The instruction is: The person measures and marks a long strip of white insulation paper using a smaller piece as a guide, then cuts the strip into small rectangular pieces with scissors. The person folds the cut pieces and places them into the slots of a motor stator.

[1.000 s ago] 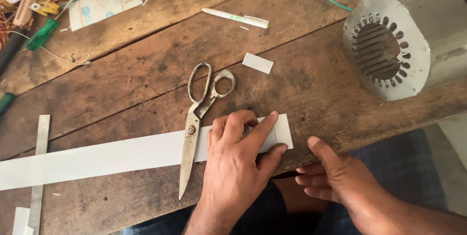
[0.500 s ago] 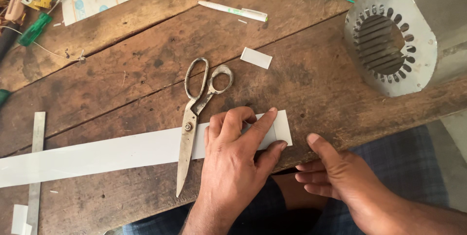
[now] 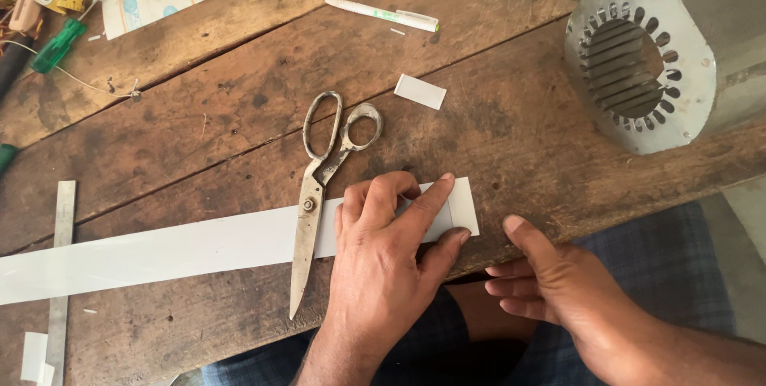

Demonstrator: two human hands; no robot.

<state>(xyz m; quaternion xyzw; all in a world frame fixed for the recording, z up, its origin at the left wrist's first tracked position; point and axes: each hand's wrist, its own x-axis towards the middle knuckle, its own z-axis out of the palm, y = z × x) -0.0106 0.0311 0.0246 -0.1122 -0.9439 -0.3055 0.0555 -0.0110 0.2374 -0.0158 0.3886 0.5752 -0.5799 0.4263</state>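
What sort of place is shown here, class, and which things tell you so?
Probably a motor repair workshop: a worn wooden workbench holds a slotted metal motor stator, scissors and a long white paper strip under the left hand.

Worn wooden plank table (image 3: 199, 138), daylight

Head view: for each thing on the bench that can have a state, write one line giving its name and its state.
Scissors: closed, lying across the strip.
White paper strip: flat, pressed down near its right end.
Left hand: palm down on the strip.
Right hand: empty, at the table edge.
Pen: capped, lying flat.
Metal stator: on its side, slots empty.
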